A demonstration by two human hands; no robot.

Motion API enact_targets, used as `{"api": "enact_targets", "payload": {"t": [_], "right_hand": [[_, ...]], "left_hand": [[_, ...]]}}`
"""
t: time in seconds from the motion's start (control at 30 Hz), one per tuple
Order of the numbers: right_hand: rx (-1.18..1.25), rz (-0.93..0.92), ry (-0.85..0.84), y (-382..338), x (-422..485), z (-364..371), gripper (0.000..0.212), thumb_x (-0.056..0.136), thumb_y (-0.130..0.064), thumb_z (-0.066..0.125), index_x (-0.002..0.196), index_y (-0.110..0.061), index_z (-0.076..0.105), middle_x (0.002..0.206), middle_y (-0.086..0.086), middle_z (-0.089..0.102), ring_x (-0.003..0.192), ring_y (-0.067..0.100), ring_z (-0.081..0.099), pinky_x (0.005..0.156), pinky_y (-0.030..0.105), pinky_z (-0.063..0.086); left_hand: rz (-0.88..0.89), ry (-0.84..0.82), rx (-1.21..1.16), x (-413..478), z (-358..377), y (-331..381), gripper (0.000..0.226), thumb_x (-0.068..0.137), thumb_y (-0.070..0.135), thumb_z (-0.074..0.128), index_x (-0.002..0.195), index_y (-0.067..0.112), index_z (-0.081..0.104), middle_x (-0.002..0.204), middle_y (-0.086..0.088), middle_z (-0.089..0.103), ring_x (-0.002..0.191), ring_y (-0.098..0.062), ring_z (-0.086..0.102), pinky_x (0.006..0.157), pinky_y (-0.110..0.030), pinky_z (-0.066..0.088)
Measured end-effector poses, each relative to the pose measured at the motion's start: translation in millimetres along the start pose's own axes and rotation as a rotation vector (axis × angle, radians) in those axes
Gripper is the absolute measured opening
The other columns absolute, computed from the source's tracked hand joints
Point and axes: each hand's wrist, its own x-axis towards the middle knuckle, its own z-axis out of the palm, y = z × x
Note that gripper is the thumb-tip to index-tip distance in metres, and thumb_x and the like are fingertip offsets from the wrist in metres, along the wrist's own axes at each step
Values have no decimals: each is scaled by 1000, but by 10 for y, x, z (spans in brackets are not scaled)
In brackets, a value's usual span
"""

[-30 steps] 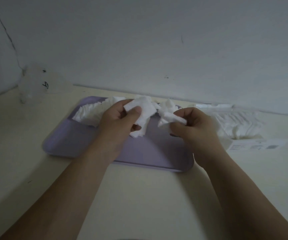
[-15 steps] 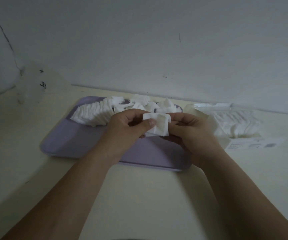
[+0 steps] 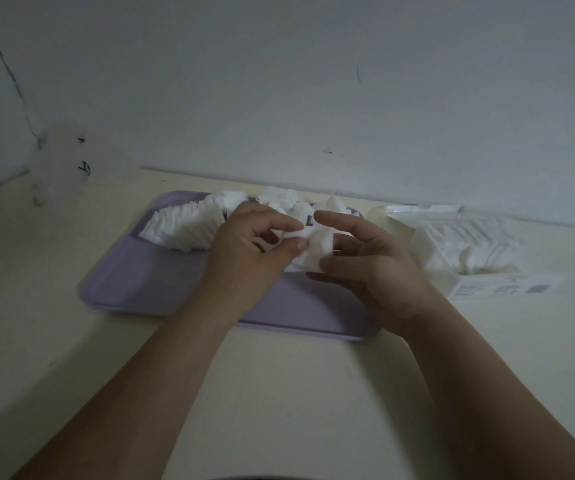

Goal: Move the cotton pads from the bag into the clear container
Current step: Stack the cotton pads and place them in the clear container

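Note:
Both my hands meet over the purple tray point(image 3: 147, 278) and hold a small stack of white cotton pads point(image 3: 315, 252) between them. My left hand point(image 3: 251, 251) pinches the stack with thumb and fingers. My right hand point(image 3: 365, 258) grips it from the right, index finger raised above it. A fanned row of cotton pads point(image 3: 189, 225) and loose pads lie along the tray's far edge. The open bag point(image 3: 462, 247) with more pads lies to the right. A clear container point(image 3: 59, 161) stands at the far left by the wall.
A white label flap point(image 3: 507, 289) of the bag lies flat on the cream table at the right. The wall runs close behind the tray and bag.
My hands came together from holding separate clumps, gathered the pads into one stack, and now sit slightly farther over the tray. The right index finger has lifted.

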Motion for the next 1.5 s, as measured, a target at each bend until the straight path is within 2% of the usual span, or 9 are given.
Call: {"api": "enact_targets", "payload": {"t": [0.1, 0.23, 0.33, 0.57, 0.67, 0.83, 1.07, 1.37, 1.5], "right_hand": [[-139, -43, 11, 64, 7, 17, 67, 71, 13, 80, 127, -23, 74, 119, 15, 75, 102, 30, 70, 102, 52, 57], [-234, -84, 48, 111, 16, 33, 56, 77, 14, 80, 122, -19, 75, 117, 17, 76, 96, 26, 69, 93, 48, 58], [-242, -95, 67, 125, 28, 30, 52, 78, 13, 80, 121, -14, 74, 115, 20, 76, 99, 28, 71, 97, 49, 58], [-240, -61, 149, 144, 59, -13, 56, 71, -1, 87, 123, -18, 75, 117, 15, 77, 113, 43, 70, 107, 58, 53], [-227, -86, 155, 133, 52, 5, 62, 77, 12, 82, 129, -20, 71, 122, 17, 75, 107, 33, 74, 103, 56, 57], [-175, -88, 144, 130, 46, 18, 59, 90, 15, 68, 130, -28, 66, 117, 15, 75, 108, 36, 74, 95, 50, 61], [-75, -24, 200, 130, 45, 7, 25, 106, 2, 53, 123, -5, 70, 115, 19, 77, 101, 31, 71, 103, 64, 51], [-68, -29, 146, 112, 23, 23, 26, 106, 3, 51, 126, -2, 67, 116, 20, 76, 99, 28, 72, 93, 51, 59], [35, 24, 116, 66, 27, 22, 27, 100, 2, 56, 124, 0, 68, 112, 18, 75, 98, 30, 71, 88, 46, 59]], "left_hand": [[97, 23, 115, -5, 4, -2, 24, 80, 13, 87, 91, 32, 78, 105, 5, 61, 83, -4, 59, 72, -11, 44], [196, 32, 208, -24, 4, -12, 16, 82, 14, 85, 89, 26, 79, 93, 15, 64, 88, 0, 59, 76, -10, 40], [107, 51, 213, -47, 5, 24, 22, 84, 18, 82, 86, 37, 73, 90, 24, 67, 86, 7, 58, 77, -6, 40], [-29, 140, -202, 48, -97, 97, 19, 90, 14, 74, 90, 31, 68, 84, 6, 74, 74, -10, 66, 68, -29, 55], [-119, -16, -269, 15, -89, 120, 18, 93, 4, 73, 95, 21, 68, 86, 3, 77, 76, -12, 68, 67, -29, 57], [-158, -157, -205, -34, -27, 82, 16, 91, 7, 77, 100, 19, 73, 94, -4, 80, 86, -16, 70, 87, -42, 58], [-141, -116, -118, -33, -28, 78, 13, 86, 10, 81, 91, 19, 74, 69, 13, 66, 61, -3, 54, 61, -15, 45], [-144, -93, -124, -25, -25, 22, 15, 85, 13, 84, 90, 24, 76, 85, -10, 74, 72, -11, 62, 71, -26, 53], [-144, -70, -79, -21, -4, -11, 16, 83, 18, 86, 89, 28, 75, 80, 1, 73, 71, -8, 61, 71, -24, 53]]}}
